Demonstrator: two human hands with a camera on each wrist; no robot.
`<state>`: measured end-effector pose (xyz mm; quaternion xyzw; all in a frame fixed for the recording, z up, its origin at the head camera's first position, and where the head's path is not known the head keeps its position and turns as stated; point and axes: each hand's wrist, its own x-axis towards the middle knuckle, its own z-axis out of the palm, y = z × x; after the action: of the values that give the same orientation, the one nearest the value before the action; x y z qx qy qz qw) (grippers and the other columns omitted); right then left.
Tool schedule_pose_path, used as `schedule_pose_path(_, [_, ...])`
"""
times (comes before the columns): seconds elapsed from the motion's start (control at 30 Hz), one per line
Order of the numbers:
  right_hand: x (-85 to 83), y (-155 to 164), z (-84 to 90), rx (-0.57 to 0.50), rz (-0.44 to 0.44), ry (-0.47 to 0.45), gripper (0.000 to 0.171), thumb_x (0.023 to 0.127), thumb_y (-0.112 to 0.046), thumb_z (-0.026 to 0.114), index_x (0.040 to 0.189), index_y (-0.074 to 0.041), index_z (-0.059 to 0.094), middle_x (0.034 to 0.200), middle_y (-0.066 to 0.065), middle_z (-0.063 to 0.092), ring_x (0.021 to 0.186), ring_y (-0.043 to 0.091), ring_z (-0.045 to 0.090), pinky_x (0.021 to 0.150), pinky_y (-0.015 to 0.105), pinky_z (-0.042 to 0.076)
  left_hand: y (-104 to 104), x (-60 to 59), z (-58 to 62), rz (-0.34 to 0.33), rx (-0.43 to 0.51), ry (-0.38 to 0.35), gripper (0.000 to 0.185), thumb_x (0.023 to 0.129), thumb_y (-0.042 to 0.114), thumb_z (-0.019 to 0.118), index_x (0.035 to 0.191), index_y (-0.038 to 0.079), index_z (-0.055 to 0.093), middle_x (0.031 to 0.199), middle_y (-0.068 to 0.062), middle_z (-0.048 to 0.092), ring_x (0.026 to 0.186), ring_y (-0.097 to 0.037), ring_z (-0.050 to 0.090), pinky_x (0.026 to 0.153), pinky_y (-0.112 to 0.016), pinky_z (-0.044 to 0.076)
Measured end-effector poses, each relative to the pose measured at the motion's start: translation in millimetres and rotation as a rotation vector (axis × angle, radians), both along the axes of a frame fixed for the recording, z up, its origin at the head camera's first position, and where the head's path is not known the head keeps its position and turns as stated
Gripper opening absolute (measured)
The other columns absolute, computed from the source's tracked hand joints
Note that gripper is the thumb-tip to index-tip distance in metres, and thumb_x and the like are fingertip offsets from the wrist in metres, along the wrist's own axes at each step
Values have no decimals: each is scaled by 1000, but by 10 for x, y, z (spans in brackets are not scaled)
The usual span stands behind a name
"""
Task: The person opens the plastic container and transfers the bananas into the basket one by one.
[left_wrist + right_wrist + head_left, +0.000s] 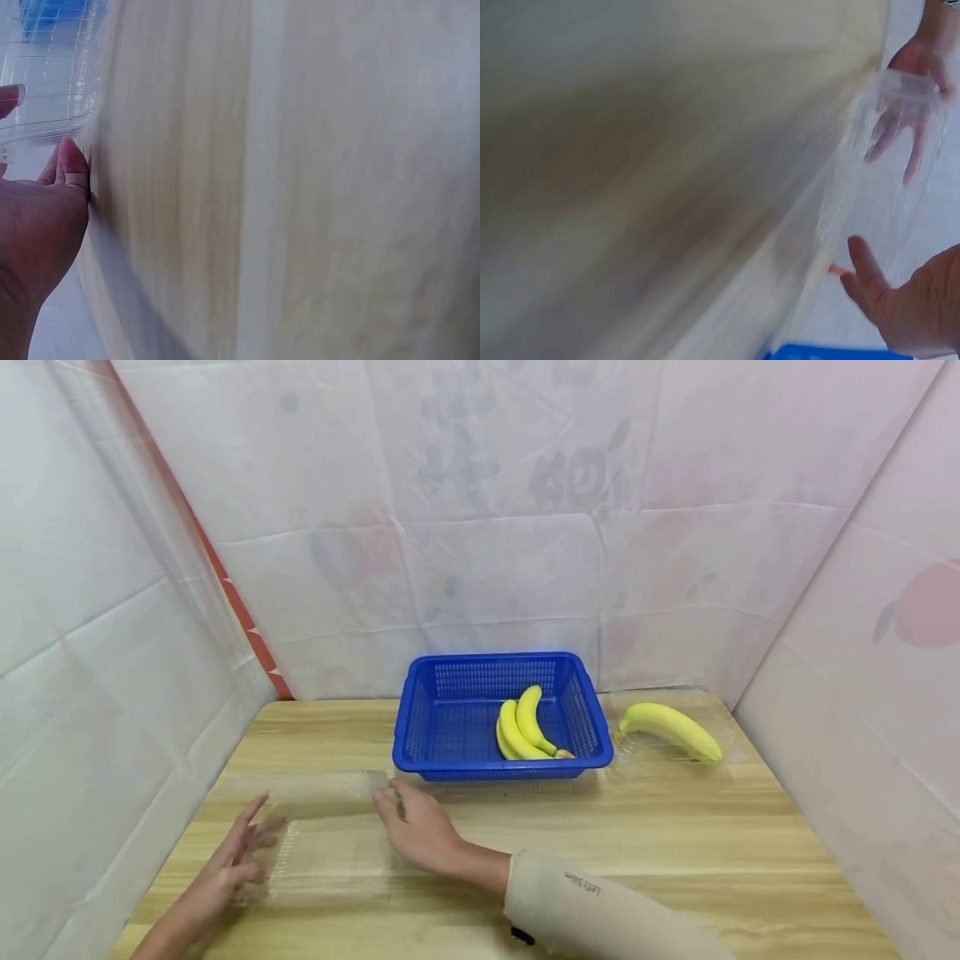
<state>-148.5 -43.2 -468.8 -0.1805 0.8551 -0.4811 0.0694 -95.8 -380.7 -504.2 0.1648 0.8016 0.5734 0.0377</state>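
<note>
Clear plastic, thin and ribbed, is forming an open hinged clamshell box [326, 839] that is lying flat on the light wooden worktop [675, 852], at its near left part, just in front of the blue basket. The left hand [228, 868] is resting at the box's left edge with its fingers [251, 827] straight and spread; in the left wrist view the thumb is lying against the worktop beside the box [45, 82]. The right hand [420, 831] is lying at the box's right edge with its fingers [386, 810] straight and close together, their tips touching the clear plastic; neither hand is curling round it. In the right wrist view the box [889, 180] is showing between the two hands, with the left hand [911, 112] seen through the plastic. A beige sleeve [592, 910] is covering the right forearm.

A blue perforated plastic basket [450, 710] is standing at the middle of the worktop's far part, holding two yellow bananas [525, 727] that are lying side by side in its right half. A third, single yellow banana [671, 731] is lying to the right of the basket on another sheet of clear plastic [712, 702], apart from the basket. White sheeting with pale pink prints [487, 527] is enclosing the worktop on three sides.
</note>
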Motion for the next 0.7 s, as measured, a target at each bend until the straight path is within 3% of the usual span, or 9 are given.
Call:
schedule_pose_path(0.17, [-5,-228,2,-98,-109,-86,72,111,-64,35,153,-10,55,147,12,67,131,30,66,108,51,56,-82,-44,-9,40,-32,11,106,86,-20,53,173,15,3,149,31,53,123,9,52,81,-21,50])
schedule_pose_path(0.33, [-75,-384,51,-134,-223,-129,59,110,-64,40,136,-18,66,131,8,73,118,25,70,99,47,57,-135,-32,-45,29,1,40,107,86,-22,52,174,16,4,149,31,55,124,9,54,77,-23,54])
schedule_pose_path(0.7, [-138,-570,109,-181,-273,-209,52,111,-61,41,133,-20,64,127,4,73,114,25,70,94,47,56,-179,28,-55,105,-15,70,105,85,-25,50,173,14,8,147,32,57,121,9,56,79,-19,50])
